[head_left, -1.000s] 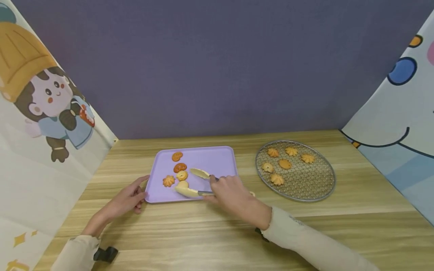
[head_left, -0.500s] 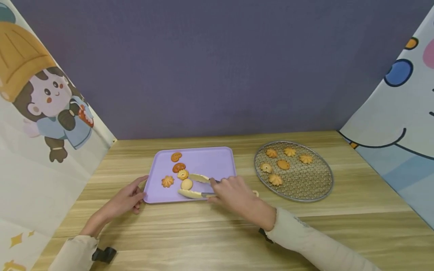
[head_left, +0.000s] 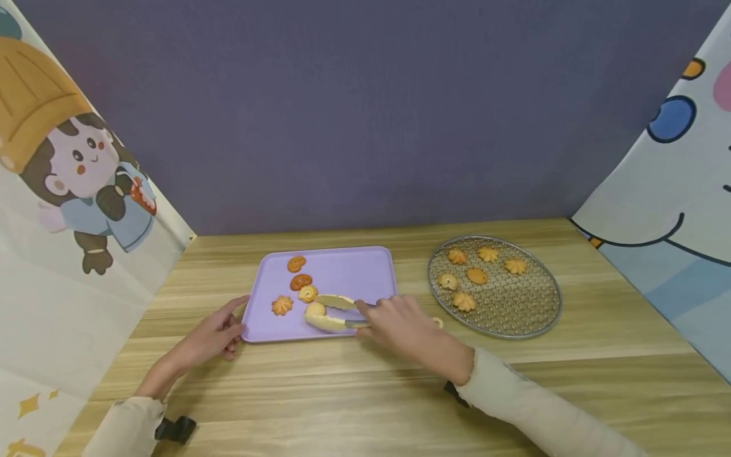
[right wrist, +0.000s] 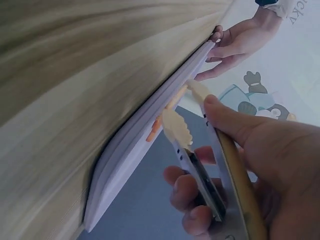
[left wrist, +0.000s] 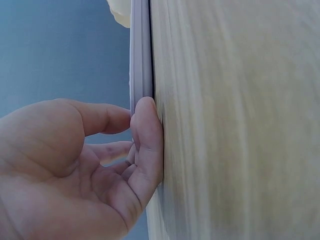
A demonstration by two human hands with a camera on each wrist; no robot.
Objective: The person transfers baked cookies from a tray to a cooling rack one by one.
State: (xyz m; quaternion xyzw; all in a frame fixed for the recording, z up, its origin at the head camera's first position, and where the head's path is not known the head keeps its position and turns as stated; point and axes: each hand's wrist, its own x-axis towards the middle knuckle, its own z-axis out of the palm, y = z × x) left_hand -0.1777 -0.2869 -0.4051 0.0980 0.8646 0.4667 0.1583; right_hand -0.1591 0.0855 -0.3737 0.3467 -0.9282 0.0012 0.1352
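My right hand (head_left: 400,327) grips a pair of tongs (head_left: 337,302) with cream-coloured tips and grey arms. Between the spread tips, low over the tray, sits a round pale cookie (head_left: 315,310), the lower tip partly covering it. At the left edge of the purple tray (head_left: 360,273), thumb and fingers of my left hand (head_left: 214,333) hold the rim, close to the tabletop in the left wrist view. Also on the tray are a flower-shaped cookie (head_left: 282,305), a ring-shaped cookie (head_left: 307,293) and two browner cookies, one a pretzel shape (head_left: 301,282).
A round metal mesh rack (head_left: 514,311) bearing several cookies stands right of the tray on the wooden table (head_left: 320,393). Behind rises a dark purple-grey panel (head_left: 365,114), with cartoon-printed sheets at both sides.
The tongs shift slightly right, and the round cookie has slid a little rightward on the tray. The tips now sit nearer together about it. The left hand keeps its place on the rim.
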